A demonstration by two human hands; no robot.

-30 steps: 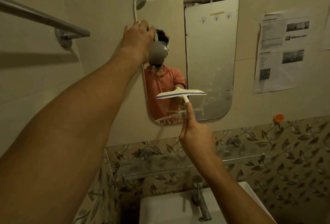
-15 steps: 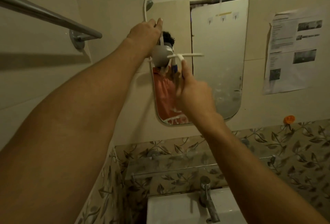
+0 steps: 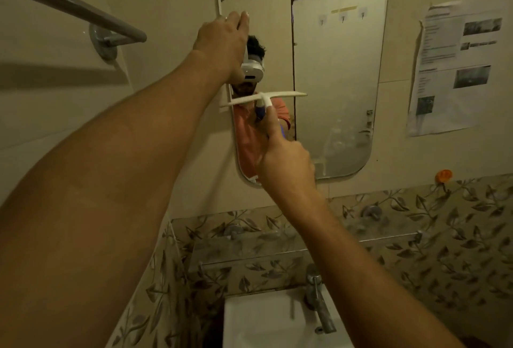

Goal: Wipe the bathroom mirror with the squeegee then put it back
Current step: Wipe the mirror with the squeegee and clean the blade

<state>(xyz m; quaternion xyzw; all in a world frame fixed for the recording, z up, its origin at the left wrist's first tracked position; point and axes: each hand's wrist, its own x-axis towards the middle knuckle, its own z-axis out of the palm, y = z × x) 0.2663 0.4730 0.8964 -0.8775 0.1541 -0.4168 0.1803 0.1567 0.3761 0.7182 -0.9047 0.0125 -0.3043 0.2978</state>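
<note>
White squeegee (image 3: 280,95) (handle mostly hidden) gripped by right hand (image 3: 286,165); left hand (image 3: 220,42) flat on mirror (image 3: 333,75).

Nothing here can actually be read. The printed sheet (image 3: 455,67) taped to the wall (image 3: 402,153) right of the mirror (image 3: 336,75) carries lines of text and small dark photos, but the print is too blurred to make out.
</note>
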